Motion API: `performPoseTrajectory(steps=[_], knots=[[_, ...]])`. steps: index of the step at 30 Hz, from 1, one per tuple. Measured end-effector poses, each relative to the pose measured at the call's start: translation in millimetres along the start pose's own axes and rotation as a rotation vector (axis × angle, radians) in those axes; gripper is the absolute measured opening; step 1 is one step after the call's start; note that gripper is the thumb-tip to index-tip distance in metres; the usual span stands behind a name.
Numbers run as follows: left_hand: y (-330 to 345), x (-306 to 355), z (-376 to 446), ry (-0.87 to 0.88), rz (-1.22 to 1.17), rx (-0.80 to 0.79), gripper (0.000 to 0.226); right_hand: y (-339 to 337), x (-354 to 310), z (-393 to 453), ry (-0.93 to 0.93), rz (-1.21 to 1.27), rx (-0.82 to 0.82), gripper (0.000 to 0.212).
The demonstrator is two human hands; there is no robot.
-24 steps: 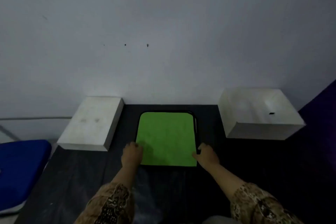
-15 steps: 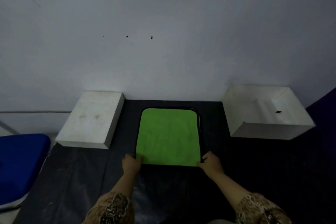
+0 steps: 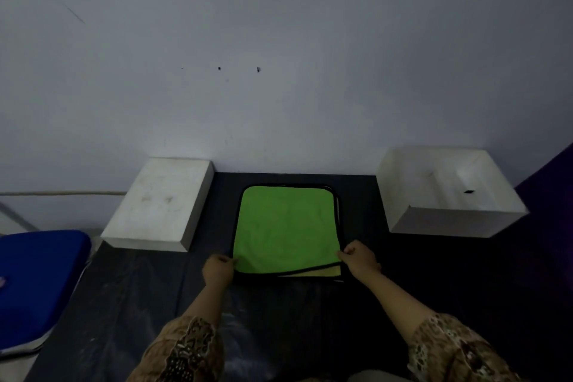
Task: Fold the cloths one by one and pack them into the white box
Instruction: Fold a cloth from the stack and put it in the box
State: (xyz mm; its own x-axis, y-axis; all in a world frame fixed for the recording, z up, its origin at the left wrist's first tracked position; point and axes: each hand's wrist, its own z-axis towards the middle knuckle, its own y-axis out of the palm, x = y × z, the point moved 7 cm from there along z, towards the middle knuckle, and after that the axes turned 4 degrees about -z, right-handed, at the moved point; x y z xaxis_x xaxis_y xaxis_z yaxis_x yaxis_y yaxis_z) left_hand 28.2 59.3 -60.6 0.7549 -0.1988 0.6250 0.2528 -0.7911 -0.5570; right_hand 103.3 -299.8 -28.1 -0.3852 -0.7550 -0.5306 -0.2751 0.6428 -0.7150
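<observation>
Near edge now lifted off the table, green cloth (black-trimmed), left hand and right hand pinching its corners

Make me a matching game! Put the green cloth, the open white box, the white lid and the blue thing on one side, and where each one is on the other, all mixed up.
Things:
1. green cloth
2. open white box
3. white lid
4. blue thing

Places:
A. far left edge
B. right, by the wall
C. middle, pinched by both hands
D. left of the cloth

Pairs: 1-C, 2-B, 3-D, 4-A
</observation>
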Motion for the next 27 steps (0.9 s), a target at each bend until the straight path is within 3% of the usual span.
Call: performPoseTrajectory(steps=[2, 4, 6, 8, 10, 12, 13, 17, 21, 25, 27], knots=[[7, -6, 0, -0.065, -0.022, -0.052, 0.058, -4, -6, -2, -0.032, 0.177, -0.014, 0.019], [15, -12, -2, -0.13, -0.04, -0.089, 0.083, -6, -14, -9, 0.031, 0.509, -0.08, 0.025], [35, -37, 33, -0.196, -0.155, -0.091, 0.098, -8, -27, -19, 0.041, 0.794, -0.169, 0.036], [67, -70, 79, -0.277, -0.17, -0.136, 0.113, -14, -43, -25, -0.02, 0.92, -0.233, 0.039], [81, -61, 60, -0.335, -0.378, -0.22, 0.1, -19, -55, -29, -0.07, 0.945, -0.274, 0.034], [78, -41, 26, -0.349, -0.562, -0.209, 0.076, -21, -62, -31, -0.109, 0.906, -0.285, 0.022], [84, -44, 32, -0.353, -0.618, -0.224, 0.074, -21, -64, -33, -0.123, 0.888, -0.296, 0.016], [91, -61, 60, -0.38, -0.715, -0.176, 0.104, -15, -55, -32, -0.132, 0.843, -0.328, 0.018], [40, -28, -15, -0.293, -0.57, 0.005, 0.056, -12, -41, -31, -0.101, 0.801, -0.316, 0.017], [23, -24, -17, -0.219, -0.346, -0.003, 0.05, -8, -33, -34, -0.074, 0.727, -0.322, 0.024], [12, -21, -27, -0.197, -0.565, 0.106, 0.044, -10, -32, -37, -0.077, 0.657, -0.319, 0.032]])
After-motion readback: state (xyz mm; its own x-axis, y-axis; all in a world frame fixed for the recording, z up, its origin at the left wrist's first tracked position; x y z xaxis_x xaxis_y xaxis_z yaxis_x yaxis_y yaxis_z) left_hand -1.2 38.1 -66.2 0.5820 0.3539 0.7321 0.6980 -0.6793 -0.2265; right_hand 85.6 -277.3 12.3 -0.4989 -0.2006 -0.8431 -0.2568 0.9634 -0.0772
